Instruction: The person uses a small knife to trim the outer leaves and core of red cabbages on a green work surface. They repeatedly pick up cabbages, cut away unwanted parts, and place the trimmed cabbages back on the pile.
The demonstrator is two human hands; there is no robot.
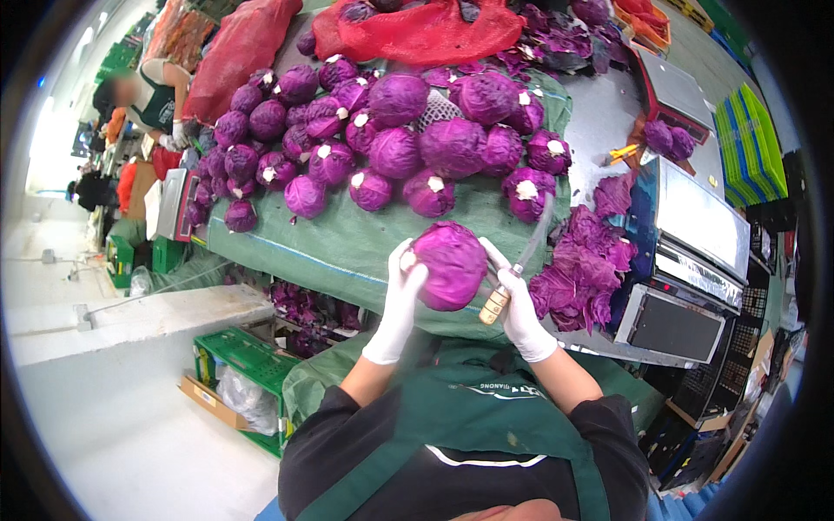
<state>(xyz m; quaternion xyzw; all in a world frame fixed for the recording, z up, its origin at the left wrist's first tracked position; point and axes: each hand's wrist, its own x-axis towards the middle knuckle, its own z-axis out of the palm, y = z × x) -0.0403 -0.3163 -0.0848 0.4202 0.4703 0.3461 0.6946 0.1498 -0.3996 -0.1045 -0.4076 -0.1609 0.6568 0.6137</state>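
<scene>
A round red cabbage is held up before my chest, above the near side of a table under a green woven sheet. My left hand, in a white glove, grips its left side, the thumb by the pale stem end. My right hand, also gloved, holds a knife by its wooden handle, the curved blade pointing up and away; its fingertips are at the cabbage's right side. Beyond the hands many more red cabbages lie heaped, several with pale cut stems upward.
Loose cabbage leaves lie on the right beside a wrapping machine. Orange-handled cutters and a scale are farther back. Red mesh sacks stand at the far side. A co-worker is at the upper left. Green crates stand lower left.
</scene>
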